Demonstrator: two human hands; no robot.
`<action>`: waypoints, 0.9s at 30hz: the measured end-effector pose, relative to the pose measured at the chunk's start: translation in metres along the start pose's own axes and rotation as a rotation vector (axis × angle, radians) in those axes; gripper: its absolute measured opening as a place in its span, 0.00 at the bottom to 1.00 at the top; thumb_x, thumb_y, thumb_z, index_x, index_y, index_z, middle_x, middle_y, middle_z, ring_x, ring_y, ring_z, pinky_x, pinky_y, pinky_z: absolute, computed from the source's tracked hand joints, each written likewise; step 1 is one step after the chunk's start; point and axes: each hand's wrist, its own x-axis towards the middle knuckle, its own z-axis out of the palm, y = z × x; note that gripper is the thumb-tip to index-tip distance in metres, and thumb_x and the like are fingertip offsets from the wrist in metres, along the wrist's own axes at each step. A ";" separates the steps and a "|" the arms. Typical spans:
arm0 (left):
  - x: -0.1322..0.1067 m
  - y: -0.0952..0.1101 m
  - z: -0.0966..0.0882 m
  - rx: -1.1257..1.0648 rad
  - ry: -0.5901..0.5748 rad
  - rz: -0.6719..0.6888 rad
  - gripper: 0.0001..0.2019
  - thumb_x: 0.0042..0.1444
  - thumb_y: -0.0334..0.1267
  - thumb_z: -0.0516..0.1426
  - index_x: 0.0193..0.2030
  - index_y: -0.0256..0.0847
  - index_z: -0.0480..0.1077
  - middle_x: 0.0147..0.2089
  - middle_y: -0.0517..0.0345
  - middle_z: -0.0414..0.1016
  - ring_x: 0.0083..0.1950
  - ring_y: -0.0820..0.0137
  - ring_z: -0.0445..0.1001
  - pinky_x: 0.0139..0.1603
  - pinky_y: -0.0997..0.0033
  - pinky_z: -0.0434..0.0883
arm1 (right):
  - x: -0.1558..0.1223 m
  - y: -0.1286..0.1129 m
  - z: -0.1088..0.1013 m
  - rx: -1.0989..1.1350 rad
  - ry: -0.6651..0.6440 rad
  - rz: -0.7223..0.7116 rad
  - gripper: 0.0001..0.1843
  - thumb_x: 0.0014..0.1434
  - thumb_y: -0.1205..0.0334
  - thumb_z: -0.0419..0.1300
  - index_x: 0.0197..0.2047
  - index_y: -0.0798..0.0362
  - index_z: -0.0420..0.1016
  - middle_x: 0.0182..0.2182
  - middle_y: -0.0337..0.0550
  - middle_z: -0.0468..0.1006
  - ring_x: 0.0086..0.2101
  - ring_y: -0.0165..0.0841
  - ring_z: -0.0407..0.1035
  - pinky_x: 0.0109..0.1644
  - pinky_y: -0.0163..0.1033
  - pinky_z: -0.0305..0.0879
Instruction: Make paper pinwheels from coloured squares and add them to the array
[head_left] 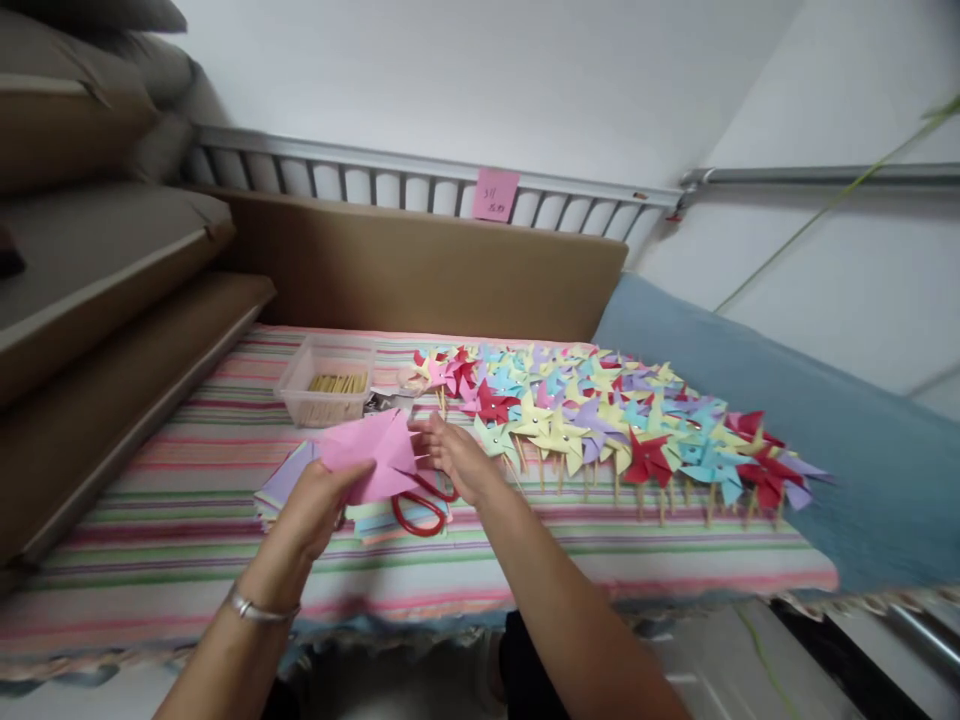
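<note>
A pink sheet of paper (373, 452) with what look like slits at its corners is held up in my left hand (324, 497), thumb on top. Close to the sheet's right edge, my right hand (450, 455) has its fingers stretched out and apart; whether a fingertip touches the paper I cannot tell. Red-handled scissors (420, 518) lie under and beside the sheet, their blades hidden. Below it rests a stack of pale coloured paper (373, 524), and purple paper (287, 478) tops another pile left of my left hand.
A clear plastic box (328, 408) of short wooden sticks stands behind the paper. Many finished paper pinwheels (570, 420) on sticks cover the right side of the striped cloth (202, 510). A cardboard panel (420, 275) stands at the back, with stacked cartons (97, 300) at left.
</note>
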 end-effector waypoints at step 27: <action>0.068 -0.002 0.021 0.192 -0.150 -0.076 0.09 0.41 0.40 0.65 0.30 0.38 0.79 0.31 0.53 0.80 0.30 0.64 0.76 0.34 0.68 0.71 | 0.021 -0.016 -0.030 -0.544 0.439 -0.361 0.21 0.49 0.62 0.64 0.49 0.49 0.73 0.49 0.45 0.73 0.51 0.39 0.66 0.56 0.46 0.60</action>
